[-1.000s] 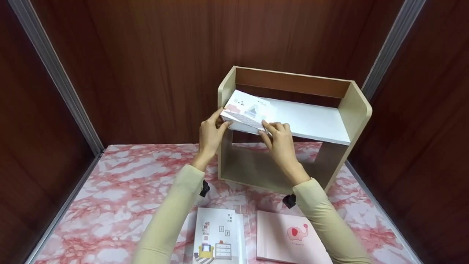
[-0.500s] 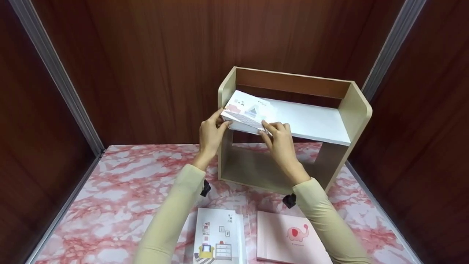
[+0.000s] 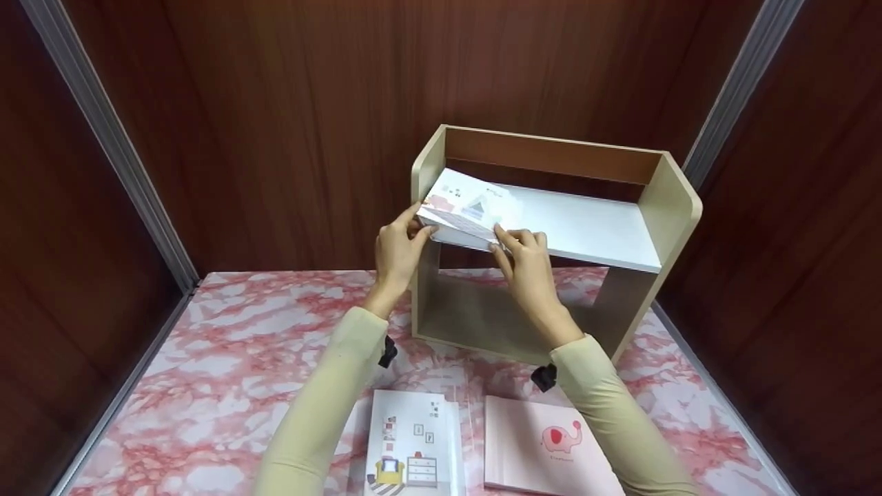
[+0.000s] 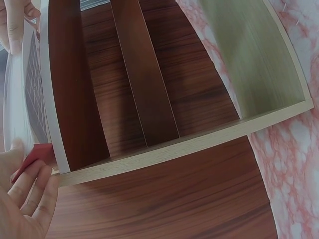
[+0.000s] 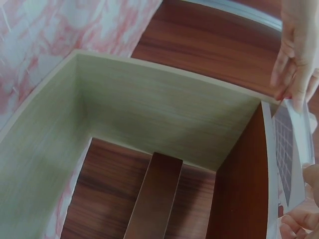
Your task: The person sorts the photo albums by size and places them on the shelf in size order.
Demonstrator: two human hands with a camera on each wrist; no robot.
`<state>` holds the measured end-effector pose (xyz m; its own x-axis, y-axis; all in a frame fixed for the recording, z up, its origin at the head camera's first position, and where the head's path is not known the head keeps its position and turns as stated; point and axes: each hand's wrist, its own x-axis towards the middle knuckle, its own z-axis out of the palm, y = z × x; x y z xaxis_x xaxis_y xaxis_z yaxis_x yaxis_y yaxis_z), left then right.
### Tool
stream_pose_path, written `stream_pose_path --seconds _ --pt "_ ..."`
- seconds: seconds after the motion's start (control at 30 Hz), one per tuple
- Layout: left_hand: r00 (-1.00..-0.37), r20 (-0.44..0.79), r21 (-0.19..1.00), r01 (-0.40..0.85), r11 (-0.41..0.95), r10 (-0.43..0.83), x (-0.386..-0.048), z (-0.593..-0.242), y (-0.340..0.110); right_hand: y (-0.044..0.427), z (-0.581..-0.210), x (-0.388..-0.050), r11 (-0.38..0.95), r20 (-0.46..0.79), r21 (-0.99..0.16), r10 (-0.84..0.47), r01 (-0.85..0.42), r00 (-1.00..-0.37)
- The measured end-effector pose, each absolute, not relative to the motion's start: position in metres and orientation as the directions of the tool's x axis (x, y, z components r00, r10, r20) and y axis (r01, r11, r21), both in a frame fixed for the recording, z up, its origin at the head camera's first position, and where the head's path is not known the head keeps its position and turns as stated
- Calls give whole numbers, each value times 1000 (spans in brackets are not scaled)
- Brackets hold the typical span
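Two pinching grips hold the white book (image 3: 475,200) by its near edge: the left hand (image 3: 396,251) has thumb and forefinger closed on its left near corner, the right hand (image 3: 530,272) does likewise at the right near corner. Beside the left fingers, the left wrist view shows a folded red piece (image 4: 37,157). Small print runs along the book's far edge, too small to read; below it are a grey pointed roof, its tip away from the person, and a gridded patch. Its front edge runs left to right, slanting slightly nearer the person at the right. It sits at the left end of the upper white board (image 3: 586,224) of a pale wooden shelf unit (image 3: 672,207), near the left side panel; whether it touches that panel, I cannot tell. On the marbled table (image 3: 241,358), between the forearms, a furniture-print book (image 3: 406,437) points lengthwise toward the person, its corner characters illegible. Right of it, a pink book (image 3: 517,441) bears a red elephant over one blurred printed word.
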<state>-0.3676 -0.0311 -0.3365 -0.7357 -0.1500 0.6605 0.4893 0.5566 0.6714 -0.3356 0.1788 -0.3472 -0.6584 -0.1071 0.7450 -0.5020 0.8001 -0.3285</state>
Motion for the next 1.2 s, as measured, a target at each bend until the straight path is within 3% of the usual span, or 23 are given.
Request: stream_pose_path --seconds 0.73,1.2 --pt "-748 656 664 509 548 -101 -364 -337 -34 179 -347 -333 788 741 -348 -102 -508 -664" --pt "-744 663 651 516 557 -85 -362 -341 -38 181 -348 -331 792 769 -321 -102 -519 -631"
